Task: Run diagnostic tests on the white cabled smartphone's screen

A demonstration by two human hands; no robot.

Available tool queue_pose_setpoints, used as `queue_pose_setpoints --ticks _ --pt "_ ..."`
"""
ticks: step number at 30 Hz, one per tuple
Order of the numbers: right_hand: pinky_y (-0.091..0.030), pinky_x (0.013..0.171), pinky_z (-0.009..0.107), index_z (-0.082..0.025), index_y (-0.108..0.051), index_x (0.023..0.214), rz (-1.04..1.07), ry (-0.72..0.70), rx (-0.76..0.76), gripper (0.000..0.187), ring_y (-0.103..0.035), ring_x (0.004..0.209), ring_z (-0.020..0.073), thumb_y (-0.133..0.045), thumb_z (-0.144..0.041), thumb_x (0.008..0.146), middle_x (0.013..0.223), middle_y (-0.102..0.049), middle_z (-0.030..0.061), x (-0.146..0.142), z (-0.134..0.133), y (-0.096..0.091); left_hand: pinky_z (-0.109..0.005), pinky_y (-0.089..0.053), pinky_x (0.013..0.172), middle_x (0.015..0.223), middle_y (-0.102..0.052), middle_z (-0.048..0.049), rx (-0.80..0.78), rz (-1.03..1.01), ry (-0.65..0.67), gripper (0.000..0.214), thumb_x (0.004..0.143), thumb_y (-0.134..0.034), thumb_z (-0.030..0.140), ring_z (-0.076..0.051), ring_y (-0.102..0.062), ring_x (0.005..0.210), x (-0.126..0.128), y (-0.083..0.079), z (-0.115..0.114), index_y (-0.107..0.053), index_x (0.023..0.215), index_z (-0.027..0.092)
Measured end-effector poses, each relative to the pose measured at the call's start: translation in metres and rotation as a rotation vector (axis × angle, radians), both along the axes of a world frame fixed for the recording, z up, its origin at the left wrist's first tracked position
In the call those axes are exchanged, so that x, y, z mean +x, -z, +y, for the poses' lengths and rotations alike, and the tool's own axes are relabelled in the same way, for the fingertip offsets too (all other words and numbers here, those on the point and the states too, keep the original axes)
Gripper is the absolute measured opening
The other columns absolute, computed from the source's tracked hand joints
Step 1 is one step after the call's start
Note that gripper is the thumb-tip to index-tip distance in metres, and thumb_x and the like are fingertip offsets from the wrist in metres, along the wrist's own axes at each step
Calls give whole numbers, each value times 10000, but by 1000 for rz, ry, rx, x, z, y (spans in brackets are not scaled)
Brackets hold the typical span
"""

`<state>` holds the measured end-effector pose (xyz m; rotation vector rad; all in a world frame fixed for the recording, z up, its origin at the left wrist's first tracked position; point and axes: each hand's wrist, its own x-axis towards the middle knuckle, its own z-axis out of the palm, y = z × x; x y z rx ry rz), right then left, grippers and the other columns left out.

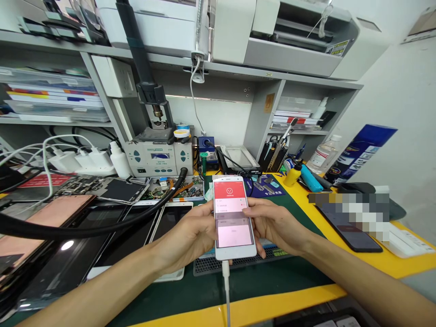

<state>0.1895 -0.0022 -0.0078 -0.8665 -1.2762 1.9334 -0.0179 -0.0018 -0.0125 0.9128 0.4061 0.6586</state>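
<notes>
A white smartphone [234, 227] is held upright between both hands over the green mat [160, 302]. Its lit screen has a red top with a sad-face icon and a pale list below. My left hand [199, 227] grips the phone's left edge, thumb along the side and fingers partly hidden behind. My right hand [277, 225] wraps round the right edge, with its thumb over the screen and other fingers behind the phone. A white charging cable [226, 281] runs from the phone's bottom port toward me. Beneath the phone lies a dark perforated pad [204, 267].
Phone parts and screens [71, 245] crowd the left, crossed by a thick black hose [102, 230]. A rework station [156, 159] stands behind. On the right are a black phone [347, 227], a yellow bottle [292, 176] and a blue spray can [361, 152].
</notes>
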Motion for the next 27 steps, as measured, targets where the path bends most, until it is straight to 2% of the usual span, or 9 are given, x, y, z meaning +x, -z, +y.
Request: queue_pose_setpoints --ticks 7,11,16,22,27 --pt "-480 355 199 -111 -588 1231 -2 5 -12 392 -568 401 120 -544 -277 878 655 -669 59 -1 -1 -2 -522 -454 930 1237 -656 -181 12 34 -14 596 778 -532 90 -368 -623 1109 -1 2 0 -494 1369 156" --pt "-476 351 198 -115 -577 1244 -10 2 -18 407 -572 408 123 -544 -271 869 667 -675 62 0 -1 -3 -511 -470 903 1220 -664 -183 5 35 -20 588 779 -522 46 -370 -624 1109 0 1 1 -496 1357 152" --pt "-483 357 203 -114 -591 1225 -14 0 -7 393 -576 415 126 -542 -269 867 665 -676 63 -1 0 -2 -409 -520 790 1140 -697 -165 -8 90 -57 546 800 -540 48 -312 -677 988 2 -1 -1 -505 1335 147" --pt "-482 357 204 -117 -591 1218 -10 4 -11 389 -572 408 128 -535 -274 867 654 -672 61 0 -1 -2 -541 -441 952 1233 -654 -185 -1 34 -26 571 790 -539 67 -366 -616 1119 0 1 -1 -485 1354 141" --pt "-481 358 207 -119 -585 1219 -11 1 -6 394 -569 414 132 -541 -284 864 653 -671 61 0 -2 -2 -540 -421 975 1227 -657 -184 17 16 -8 605 751 -518 70 -357 -619 1107 -1 2 0 -482 1353 126"
